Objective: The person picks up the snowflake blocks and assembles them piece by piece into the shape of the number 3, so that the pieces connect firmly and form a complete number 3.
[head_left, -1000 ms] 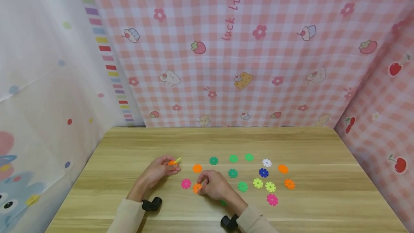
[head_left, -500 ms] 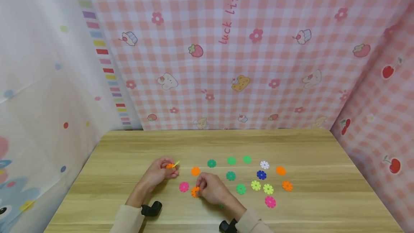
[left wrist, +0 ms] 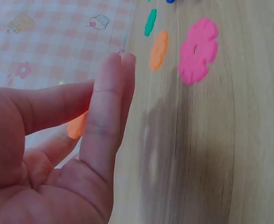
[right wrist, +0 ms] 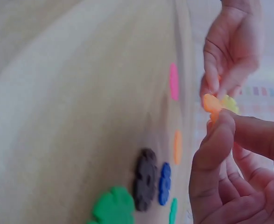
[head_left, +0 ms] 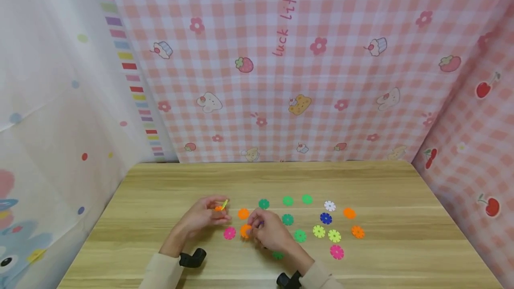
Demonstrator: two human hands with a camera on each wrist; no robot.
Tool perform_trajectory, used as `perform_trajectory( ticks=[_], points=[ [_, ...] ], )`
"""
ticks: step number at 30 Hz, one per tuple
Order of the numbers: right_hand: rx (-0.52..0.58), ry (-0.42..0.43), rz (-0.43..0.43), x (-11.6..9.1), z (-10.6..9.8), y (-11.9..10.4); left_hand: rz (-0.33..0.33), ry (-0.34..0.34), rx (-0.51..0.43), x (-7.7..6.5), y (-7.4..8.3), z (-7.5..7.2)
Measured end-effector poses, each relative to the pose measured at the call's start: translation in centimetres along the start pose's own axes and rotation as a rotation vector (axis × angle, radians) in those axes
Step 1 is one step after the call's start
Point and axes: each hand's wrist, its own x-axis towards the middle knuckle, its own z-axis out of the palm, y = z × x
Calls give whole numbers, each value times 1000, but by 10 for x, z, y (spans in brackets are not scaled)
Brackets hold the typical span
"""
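In the head view my left hand (head_left: 205, 214) holds an orange notched disc (head_left: 218, 208) with a yellow disc (head_left: 225, 204) standing across it at the fingertips. The left wrist view shows the thumb and fingers closed over the orange disc (left wrist: 77, 126), hiding most of it. My right hand (head_left: 270, 230) pinches another orange disc (head_left: 246, 231) between thumb and index finger. Seen from the right wrist, this orange disc (right wrist: 213, 103) is raised off the table and overlaps the yellow disc (right wrist: 229, 104) in front of the left hand.
A pink disc (head_left: 230, 233) and an orange one (head_left: 243, 213) lie between the hands. Black (right wrist: 145, 179), blue (right wrist: 164, 183) and green (right wrist: 113, 206) discs lie beside the right hand. Several more discs, including a white one (head_left: 329, 206), spread rightward over the wooden table (head_left: 160, 182).
My left hand has shifted slightly right with its joined discs. The right hand has lifted its orange disc a little farther from me. The head view has also tilted slightly.
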Motion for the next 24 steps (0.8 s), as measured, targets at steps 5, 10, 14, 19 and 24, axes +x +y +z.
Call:
perform_trajectory(
  ticks=[5,10,14,19,24],
  points=[
    [135,9,9,-1,-7,-4,-27,1,-20,1,1,5],
    [212,40,9,-3,-15,-5,-38,-28,-41,1,2,11],
    [250,83,19,-5,-23,-7,-29,-69,-62,1,6,17],
    [277,136,10,-8,-34,-12,-7,-111,-32,-1,13,26],
    [279,185,12,-8,-45,-21,16,-136,35,-2,20,37]
  ],
)
